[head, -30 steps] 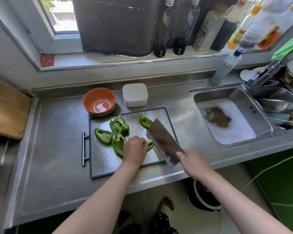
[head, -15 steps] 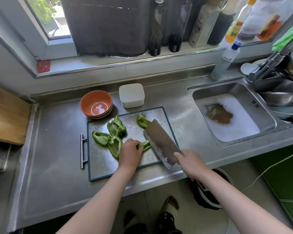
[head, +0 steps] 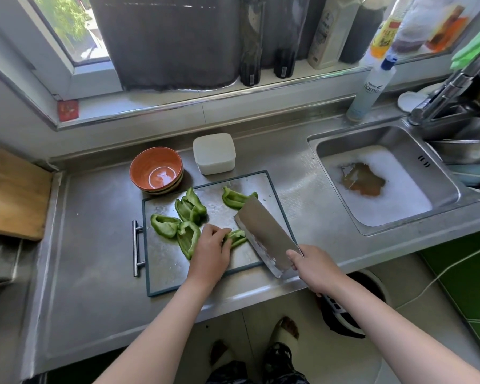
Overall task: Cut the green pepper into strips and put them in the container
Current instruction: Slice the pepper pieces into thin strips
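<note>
Currently, left hand (head: 211, 250): one, fingers curled down on a single green pepper piece (head: 236, 236), pinning it to the board.
Right hand (head: 313, 268): one, well apart from the other, clamped round the handle of a broad steel cleaver (head: 263, 234).
Cleaver blade: one, tilted with the flat side up, edge just beside the pinned piece.
Loose green pepper pieces (head: 165, 225): about five, all on the grey rectangular cutting board (head: 161, 267); two overlap in the middle, so the count is approximate.
White square plastic container (head: 214, 153): one, on the steel counter (head: 94, 273) just behind the board.
Orange bowls (head: 155, 170): one stack, left of the container; number in the stack unclear.
Steel sink (head: 438, 176): one, foam inside.
</note>
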A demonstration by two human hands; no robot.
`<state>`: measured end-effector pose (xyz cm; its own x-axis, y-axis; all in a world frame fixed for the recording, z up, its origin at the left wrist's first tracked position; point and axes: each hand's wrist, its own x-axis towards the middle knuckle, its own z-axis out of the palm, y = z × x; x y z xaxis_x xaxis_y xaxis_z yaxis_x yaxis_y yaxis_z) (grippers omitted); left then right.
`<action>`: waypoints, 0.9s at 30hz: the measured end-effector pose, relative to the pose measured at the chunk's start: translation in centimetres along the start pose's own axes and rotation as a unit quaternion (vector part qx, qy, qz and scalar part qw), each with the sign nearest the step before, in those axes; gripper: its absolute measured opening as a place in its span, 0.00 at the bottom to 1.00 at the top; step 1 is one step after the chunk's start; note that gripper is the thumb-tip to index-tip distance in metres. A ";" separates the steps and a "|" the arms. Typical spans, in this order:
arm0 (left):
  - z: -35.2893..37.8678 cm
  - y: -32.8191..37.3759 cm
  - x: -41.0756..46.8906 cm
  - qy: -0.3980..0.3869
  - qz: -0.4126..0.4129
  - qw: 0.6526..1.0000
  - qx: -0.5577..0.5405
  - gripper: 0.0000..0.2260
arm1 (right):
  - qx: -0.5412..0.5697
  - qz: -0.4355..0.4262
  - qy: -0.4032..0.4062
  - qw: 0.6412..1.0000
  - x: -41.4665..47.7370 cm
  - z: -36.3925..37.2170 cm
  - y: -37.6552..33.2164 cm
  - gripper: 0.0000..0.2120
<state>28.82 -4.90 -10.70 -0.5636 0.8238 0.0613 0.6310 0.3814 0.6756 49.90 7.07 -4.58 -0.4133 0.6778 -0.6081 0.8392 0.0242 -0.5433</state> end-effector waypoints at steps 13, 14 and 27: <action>0.6 1.4 0.0 0.029 0.048 0.998 0.029 0.03 | -0.139 -0.005 0.039 0.990 -2.0 -1.6 0.1 0.15; 0.7 1.4 0.0 0.031 0.043 0.998 0.028 0.03 | -0.143 -0.003 0.042 0.989 -2.1 -1.6 0.0 0.15; 0.6 1.1 -0.3 0.014 -0.027 0.999 -0.010 0.06 | -0.003 0.022 0.001 1.000 -0.6 -0.2 0.3 0.15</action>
<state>30.03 -4.47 -10.45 -0.6118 0.7897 0.0452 0.5886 0.4164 0.6930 50.52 6.83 -4.21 -0.3751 0.6792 -0.6308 0.8589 -0.0014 -0.5122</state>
